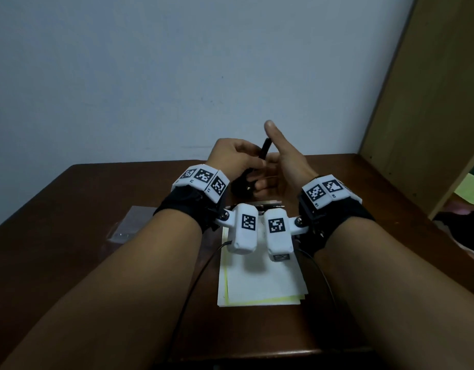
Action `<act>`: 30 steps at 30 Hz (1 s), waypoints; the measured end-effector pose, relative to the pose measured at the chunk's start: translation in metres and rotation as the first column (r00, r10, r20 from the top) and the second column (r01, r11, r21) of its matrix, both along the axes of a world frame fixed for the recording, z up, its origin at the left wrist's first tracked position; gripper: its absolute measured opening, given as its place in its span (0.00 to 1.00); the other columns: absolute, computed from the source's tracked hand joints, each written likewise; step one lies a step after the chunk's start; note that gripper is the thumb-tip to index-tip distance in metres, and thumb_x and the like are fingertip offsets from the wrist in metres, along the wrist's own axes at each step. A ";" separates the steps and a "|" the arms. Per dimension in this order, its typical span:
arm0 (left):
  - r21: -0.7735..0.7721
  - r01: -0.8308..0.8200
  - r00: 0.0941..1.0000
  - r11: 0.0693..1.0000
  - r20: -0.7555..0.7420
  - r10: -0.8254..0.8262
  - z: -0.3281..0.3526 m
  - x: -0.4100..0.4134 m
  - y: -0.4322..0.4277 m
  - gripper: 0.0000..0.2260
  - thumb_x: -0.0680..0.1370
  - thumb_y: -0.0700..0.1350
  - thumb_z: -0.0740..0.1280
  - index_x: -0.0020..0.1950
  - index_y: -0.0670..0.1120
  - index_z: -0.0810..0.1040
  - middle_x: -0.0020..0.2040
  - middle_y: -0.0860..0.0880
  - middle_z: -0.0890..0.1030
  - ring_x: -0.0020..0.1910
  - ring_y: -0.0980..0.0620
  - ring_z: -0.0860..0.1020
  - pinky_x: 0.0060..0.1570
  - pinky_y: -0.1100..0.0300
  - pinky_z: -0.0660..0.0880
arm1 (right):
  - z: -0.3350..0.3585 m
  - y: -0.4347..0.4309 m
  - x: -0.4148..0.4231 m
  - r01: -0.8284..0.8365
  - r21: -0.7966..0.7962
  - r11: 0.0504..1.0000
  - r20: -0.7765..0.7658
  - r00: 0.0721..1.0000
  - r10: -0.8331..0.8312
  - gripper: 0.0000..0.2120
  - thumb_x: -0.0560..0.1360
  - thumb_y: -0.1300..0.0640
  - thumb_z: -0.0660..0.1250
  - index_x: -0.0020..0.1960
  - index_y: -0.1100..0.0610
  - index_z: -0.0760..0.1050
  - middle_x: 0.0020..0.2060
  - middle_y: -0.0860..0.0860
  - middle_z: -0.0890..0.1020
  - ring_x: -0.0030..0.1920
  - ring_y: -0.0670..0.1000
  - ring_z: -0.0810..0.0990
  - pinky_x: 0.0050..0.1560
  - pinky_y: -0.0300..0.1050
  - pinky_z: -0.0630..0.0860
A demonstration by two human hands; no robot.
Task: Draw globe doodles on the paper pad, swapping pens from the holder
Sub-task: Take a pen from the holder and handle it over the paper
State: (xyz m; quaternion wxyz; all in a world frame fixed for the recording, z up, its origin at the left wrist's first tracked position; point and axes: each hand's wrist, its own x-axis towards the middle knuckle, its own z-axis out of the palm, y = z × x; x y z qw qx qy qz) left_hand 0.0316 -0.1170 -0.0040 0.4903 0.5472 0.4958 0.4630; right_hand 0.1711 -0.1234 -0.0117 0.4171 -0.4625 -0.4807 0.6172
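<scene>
left hand (pixel 236 156) pinches black pen (pixel 265 148) above paper pad (pixel 262 287) | right hand (pixel 281 166) loosely spread, thumb up, also above pad | pen likely light, stiff, slick; grip mid-barrel

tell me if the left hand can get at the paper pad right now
Probably yes: the left hand grips a black pen in the air, and the paper pad lies uncovered on the table below, nothing between them.
</scene>
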 end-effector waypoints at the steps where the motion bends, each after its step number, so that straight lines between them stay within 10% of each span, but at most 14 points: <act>1: 0.015 -0.012 1.000 1.000 0.006 0.012 0.002 -0.001 0.003 0.11 0.66 0.34 0.75 0.47 0.40 0.83 0.42 0.40 0.84 0.42 0.42 0.83 0.50 0.45 0.80 | 0.004 0.003 -0.002 -0.001 0.017 1.000 0.021 1.000 0.001 0.36 0.57 0.21 0.66 0.30 0.57 0.83 0.36 0.61 0.84 0.30 0.56 0.79 0.36 0.52 0.80; 5: 0.084 -0.088 0.995 0.993 0.050 0.084 0.013 -0.003 0.011 0.08 0.69 0.34 0.75 0.46 0.40 0.82 0.39 0.46 0.84 0.34 0.51 0.83 0.36 0.60 0.80 | 0.021 0.019 -0.009 -0.001 0.099 0.995 0.102 0.995 -0.010 0.33 0.57 0.22 0.68 0.29 0.53 0.83 0.36 0.60 0.85 0.30 0.55 0.80 0.36 0.50 0.80; 13: 0.077 -0.197 0.979 0.977 0.072 0.192 0.036 -0.017 0.044 0.11 0.69 0.39 0.76 0.50 0.40 0.83 0.44 0.45 0.84 0.41 0.48 0.83 0.46 0.52 0.80 | 0.046 0.055 -0.025 0.008 0.160 0.987 0.177 0.984 -0.037 0.38 0.59 0.24 0.68 0.49 0.57 0.82 0.36 0.57 0.85 0.30 0.53 0.80 0.35 0.49 0.81; 20: 0.037 -0.227 0.974 0.973 0.006 0.227 0.020 -0.027 0.076 0.05 0.71 0.36 0.73 0.46 0.41 0.83 0.42 0.43 0.84 0.39 0.48 0.82 0.45 0.56 0.78 | 0.039 0.095 -0.034 -0.063 0.255 0.965 0.530 0.844 -0.085 0.34 0.70 0.27 0.61 0.47 0.59 0.81 0.41 0.56 0.85 0.34 0.54 0.81 0.43 0.53 0.82; 25: 0.045 -0.258 0.963 0.965 -0.074 0.261 -0.003 -0.029 0.097 0.09 0.71 0.32 0.71 0.36 0.45 0.82 0.31 0.50 0.82 0.28 0.58 0.79 0.26 0.70 0.72 | 0.021 0.113 -0.038 -0.129 0.233 0.964 0.666 0.743 -0.061 0.34 0.72 0.29 0.58 0.40 0.60 0.80 0.31 0.54 0.80 0.31 0.55 0.79 0.39 0.50 0.80; 30: 0.026 -0.252 0.953 0.967 -0.165 0.253 -0.026 -0.031 0.112 0.07 0.70 0.34 0.72 0.38 0.46 0.83 0.32 0.53 0.83 0.32 0.60 0.80 0.32 0.69 0.72 | 0.007 0.125 -0.037 -0.167 0.175 0.970 0.727 0.686 -0.013 0.36 0.71 0.26 0.56 0.43 0.60 0.81 0.34 0.57 0.84 0.30 0.56 0.82 0.34 0.46 0.75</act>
